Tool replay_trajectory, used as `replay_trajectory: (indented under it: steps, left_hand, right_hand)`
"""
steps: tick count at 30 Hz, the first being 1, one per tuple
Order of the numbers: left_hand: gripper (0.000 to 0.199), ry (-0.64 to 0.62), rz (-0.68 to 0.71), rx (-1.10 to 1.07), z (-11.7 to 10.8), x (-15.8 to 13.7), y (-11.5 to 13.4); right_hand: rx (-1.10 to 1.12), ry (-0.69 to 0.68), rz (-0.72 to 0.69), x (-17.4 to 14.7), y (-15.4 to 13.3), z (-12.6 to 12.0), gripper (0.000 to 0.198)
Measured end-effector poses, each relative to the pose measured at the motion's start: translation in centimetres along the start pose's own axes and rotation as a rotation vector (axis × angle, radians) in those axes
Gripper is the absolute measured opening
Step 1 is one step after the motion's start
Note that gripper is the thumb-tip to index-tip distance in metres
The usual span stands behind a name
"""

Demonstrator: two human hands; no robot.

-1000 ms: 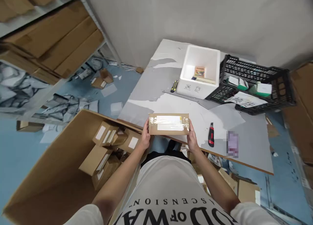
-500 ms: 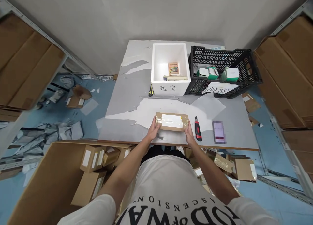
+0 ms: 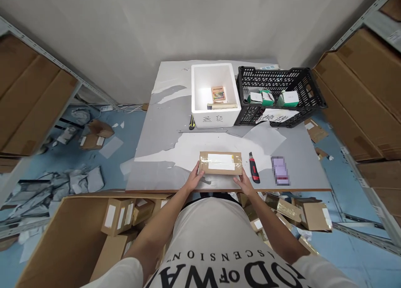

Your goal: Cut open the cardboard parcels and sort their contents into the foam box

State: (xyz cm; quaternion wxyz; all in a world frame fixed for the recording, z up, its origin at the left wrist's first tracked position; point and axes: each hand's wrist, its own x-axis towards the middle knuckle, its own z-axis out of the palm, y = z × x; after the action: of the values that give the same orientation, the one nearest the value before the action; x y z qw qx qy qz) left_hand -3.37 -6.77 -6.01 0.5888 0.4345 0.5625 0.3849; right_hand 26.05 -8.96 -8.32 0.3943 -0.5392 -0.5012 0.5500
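Note:
A small cardboard box point(image 3: 203, 166), wrapped in clear tape with a white label on top, is in front of me at the table's near side. My left hand point(image 3: 194, 178) grips its left end, thumb at the near corner. At the right end, my right hand point(image 3: 244, 183) has its fingers against the side, with the thumb near the lower edge. Just right of the box lies a red and black utility knife point(image 3: 254, 170). Farther right is a blurred purple item point(image 3: 280, 171).
Behind stand a white foam bin point(image 3: 216, 119) holding a few small items and a black crate point(image 3: 308, 108) with green and white boxes. A yellow and black cutter point(image 3: 192, 122) lies beside the bin. Below the table edge, a large carton point(image 3: 72, 233) holds several parcels.
My view has tilted slightly up and shifted. The right thumb has moved from the box's end to below its near edge; the left hand stays at the left end.

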Motion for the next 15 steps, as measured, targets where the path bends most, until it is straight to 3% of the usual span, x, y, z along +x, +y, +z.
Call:
replay_trajectory:
  steps: [3,7,15]
  left_hand:
    - [0.084,-0.001,0.006,0.032,-0.7,0.0,-0.1]
    - [0.074,0.008,0.028,0.126,-0.6,0.6,-0.1]
    - [0.063,0.039,0.081,0.224,-0.1,0.0,0.4]
  right_hand:
    - [-0.115,0.066,0.027,0.1,0.8,0.0,0.089]
    - [-0.208,0.105,0.065,0.9,1.1,0.1,0.071]
    - [-0.255,0.126,0.041,1.2,-0.8,0.0,0.044]
